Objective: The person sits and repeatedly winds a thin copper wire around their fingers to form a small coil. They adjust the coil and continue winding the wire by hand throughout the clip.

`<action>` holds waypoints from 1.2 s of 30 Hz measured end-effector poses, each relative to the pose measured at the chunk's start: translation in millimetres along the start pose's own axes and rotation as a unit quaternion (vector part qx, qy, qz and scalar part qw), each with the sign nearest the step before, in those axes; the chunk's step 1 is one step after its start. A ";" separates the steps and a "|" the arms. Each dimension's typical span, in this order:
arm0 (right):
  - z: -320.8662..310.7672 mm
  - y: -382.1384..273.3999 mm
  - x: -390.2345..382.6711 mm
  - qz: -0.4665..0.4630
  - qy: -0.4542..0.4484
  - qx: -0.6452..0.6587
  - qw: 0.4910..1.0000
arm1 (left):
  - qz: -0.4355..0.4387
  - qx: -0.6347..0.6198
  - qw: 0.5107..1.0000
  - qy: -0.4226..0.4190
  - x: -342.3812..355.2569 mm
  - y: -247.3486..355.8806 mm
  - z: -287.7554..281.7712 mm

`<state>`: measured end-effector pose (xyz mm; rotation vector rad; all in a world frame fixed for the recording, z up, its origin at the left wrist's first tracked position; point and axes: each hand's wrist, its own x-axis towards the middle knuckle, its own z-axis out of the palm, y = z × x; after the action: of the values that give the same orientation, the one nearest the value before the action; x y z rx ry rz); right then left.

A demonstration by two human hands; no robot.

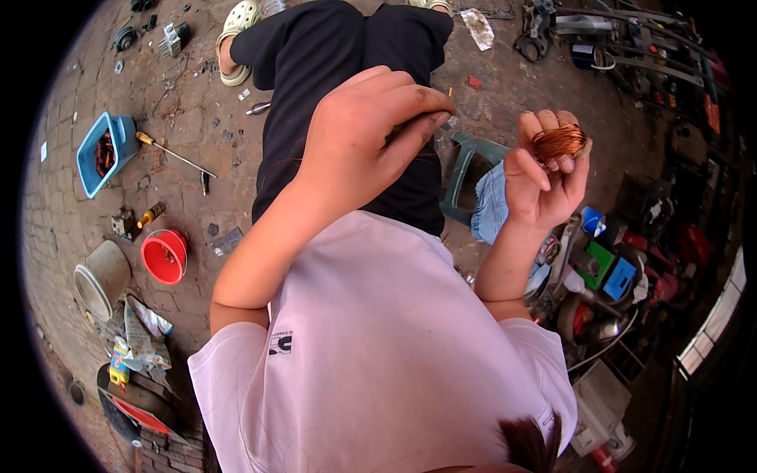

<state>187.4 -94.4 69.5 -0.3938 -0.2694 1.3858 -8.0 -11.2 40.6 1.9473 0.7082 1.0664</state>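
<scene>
Wire (pixel 560 144) sits coiled against the right hand (pixel 542 185), fingers folded, likely holding loops together. The left hand (pixel 359 130) pinches narrowly, whether on anything I cannot tell.

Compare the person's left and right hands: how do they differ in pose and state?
The left hand shows its back; the right hand shows its palm side. The right hand holds a copper-coloured wire coil; no coil shows at the left hand. Both are bare.
</scene>
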 end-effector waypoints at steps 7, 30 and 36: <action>-1.8 2.5 0.8 0.007 0.002 0.007 1.000 | -0.038 -0.053 0.997 0.048 2.0 -0.2 -3.3; 7.0 4.0 5.9 -0.024 0.010 -0.001 1.000 | 0.079 -0.120 0.987 0.071 -48.5 29.7 0.8; 11.5 15.6 2.7 -0.028 -0.014 -0.023 0.999 | -0.118 -0.123 0.985 0.031 -44.5 30.5 23.6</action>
<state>169.2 -88.4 73.2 -0.4017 -0.3329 1.3339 -6.3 -70.0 39.4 1.5835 0.7804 1.0193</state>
